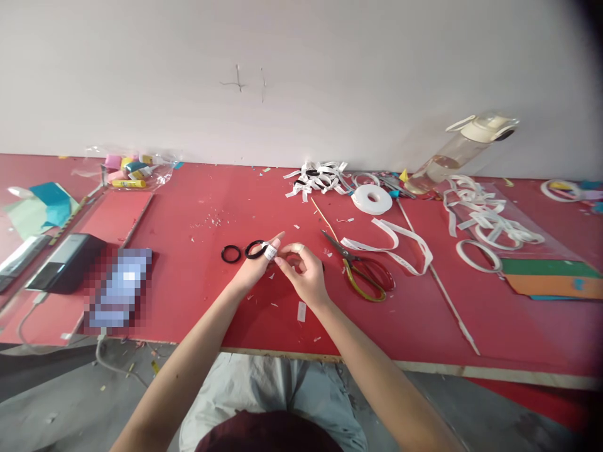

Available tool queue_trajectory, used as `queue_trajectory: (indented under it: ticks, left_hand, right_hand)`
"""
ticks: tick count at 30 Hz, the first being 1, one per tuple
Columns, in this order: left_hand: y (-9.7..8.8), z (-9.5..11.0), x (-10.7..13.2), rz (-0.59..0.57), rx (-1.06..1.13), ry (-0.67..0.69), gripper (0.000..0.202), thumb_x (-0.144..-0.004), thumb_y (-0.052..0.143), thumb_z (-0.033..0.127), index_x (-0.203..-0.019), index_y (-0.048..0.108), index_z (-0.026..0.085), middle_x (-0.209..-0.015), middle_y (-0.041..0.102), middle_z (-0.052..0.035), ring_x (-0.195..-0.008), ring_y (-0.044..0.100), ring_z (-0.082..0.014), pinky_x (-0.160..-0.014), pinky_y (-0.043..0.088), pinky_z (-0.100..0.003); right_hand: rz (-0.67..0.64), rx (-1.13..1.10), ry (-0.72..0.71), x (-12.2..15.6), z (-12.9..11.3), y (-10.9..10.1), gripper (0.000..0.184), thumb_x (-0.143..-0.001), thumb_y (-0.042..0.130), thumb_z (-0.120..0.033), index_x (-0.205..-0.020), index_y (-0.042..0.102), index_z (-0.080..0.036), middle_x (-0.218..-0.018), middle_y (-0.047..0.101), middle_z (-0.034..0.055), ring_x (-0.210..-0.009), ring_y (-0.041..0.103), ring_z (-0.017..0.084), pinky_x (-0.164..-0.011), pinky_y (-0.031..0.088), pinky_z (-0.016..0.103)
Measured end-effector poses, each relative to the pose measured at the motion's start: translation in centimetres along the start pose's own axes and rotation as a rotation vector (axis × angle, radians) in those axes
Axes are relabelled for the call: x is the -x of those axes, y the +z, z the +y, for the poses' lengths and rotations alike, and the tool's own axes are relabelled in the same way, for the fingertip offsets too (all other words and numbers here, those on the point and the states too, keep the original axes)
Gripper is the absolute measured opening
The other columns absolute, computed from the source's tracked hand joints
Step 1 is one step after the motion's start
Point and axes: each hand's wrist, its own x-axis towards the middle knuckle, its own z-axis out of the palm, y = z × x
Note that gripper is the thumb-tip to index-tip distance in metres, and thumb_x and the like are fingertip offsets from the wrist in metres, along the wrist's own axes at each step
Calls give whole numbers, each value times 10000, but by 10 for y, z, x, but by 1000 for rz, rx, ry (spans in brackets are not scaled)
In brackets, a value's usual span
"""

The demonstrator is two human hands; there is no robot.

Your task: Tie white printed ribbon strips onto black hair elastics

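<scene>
Over the counter, my left hand grips a black band, probably steadying the white label my right hand is pinching. Scissors sit handy, three o'clock.

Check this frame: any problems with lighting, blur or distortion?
Head view: soft light, with a pale sheen on the right side of the table; black creeps in along the right edge; the table's front edge appears slightly bowed; the phone is pixelated; lettering on the white ribbon at the left hand is too small to read.
</scene>
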Motion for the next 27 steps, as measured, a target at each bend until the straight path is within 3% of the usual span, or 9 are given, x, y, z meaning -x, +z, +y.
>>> queue_trajectory:
  ticks: [6, 10, 14, 17, 20, 23, 27]
  left_hand:
    - [-1, -5, -2, -6, -86, 39, 719, -872, 551, 649, -1408, 565, 169, -741, 546, 3, -694, 494, -123, -693, 423, -241]
    - [-2, -8, -3, -2, -153, 97, 664, -896, 544, 610, -1386, 587, 163, -853, 641, -39, -865, 577, -166, -839, 449, -274]
    - [-3, -10, -3, -47, -166, 128, 607, -913, 543, 581, -1374, 598, 190, -1012, 690, -70, -1018, 582, -196, -923, 437, -296]
    - [-3, -11, -3, -73, -146, 88, 662, -876, 604, 587, -1403, 569, 188, -955, 674, -63, -930, 572, -185, -817, 444, -272]
    - [-1, -9, -4, -80, -37, 8, 748, -846, 633, 610, -1436, 530, 162, -748, 567, -7, -702, 484, -123, -652, 388, -235]
    - [-2, -8, -4, -64, 77, -28, 811, -823, 640, 643, -1439, 520, 129, -624, 399, 57, -559, 315, -79, -537, 278, -223]
    - [-4, -5, -4, -39, 93, 2, 823, -821, 630, 652, -1430, 520, 110, -619, 379, 62, -530, 264, -73, -491, 204, -223]
  right_hand:
    - [-39, 65, -45, -3, 1, -1, 166, -917, 631, -360, -918, 602, -196, -885, 643, 33, -761, 617, 123, -617, 517, 220]
    - [-36, 173, -90, -2, 0, -2, 156, -940, 587, -332, -869, 599, -194, -867, 623, 32, -741, 592, 120, -600, 484, 220]
    - [6, 114, -20, -2, 2, -1, 190, -940, 581, -375, -883, 590, -195, -856, 606, 30, -664, 546, 108, -557, 457, 223]
    - [58, -57, 66, -1, 5, 0, 230, -939, 578, -427, -925, 575, -197, -882, 610, 34, -615, 523, 91, -517, 442, 215]
    - [105, -155, 83, 1, 5, 2, 255, -943, 570, -452, -924, 550, -198, -800, 586, 15, -576, 501, 83, -501, 434, 210]
    - [101, -155, 25, 6, 1, 3, 240, -957, 549, -439, -913, 528, -204, -765, 570, 3, -568, 501, 83, -520, 453, 216]
    - [-31, -65, -156, 9, -5, 1, 163, -958, 545, -352, -886, 544, -206, -924, 641, 63, -796, 625, 142, -682, 538, 273]
